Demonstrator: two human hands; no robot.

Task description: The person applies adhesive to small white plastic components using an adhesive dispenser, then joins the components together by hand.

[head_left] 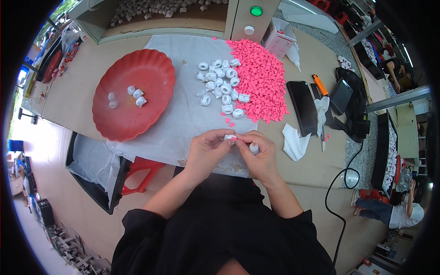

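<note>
Tabletop (323,167) beneath, white piece (228,137) between hands (205,150) (263,156)

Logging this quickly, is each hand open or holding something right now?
Left hand: closed, pinching a white piece.
Right hand: closed around a white bottle, touching a pink piece.

A beige desk (321,169) spans mid-frame. On it lie a white sheet (181,107) at centre, a scalloped red dish (133,123) at left, heaped pink pieces (261,78) above right of centre, a black phone (301,104) and a white tissue (294,144) at right.
</note>
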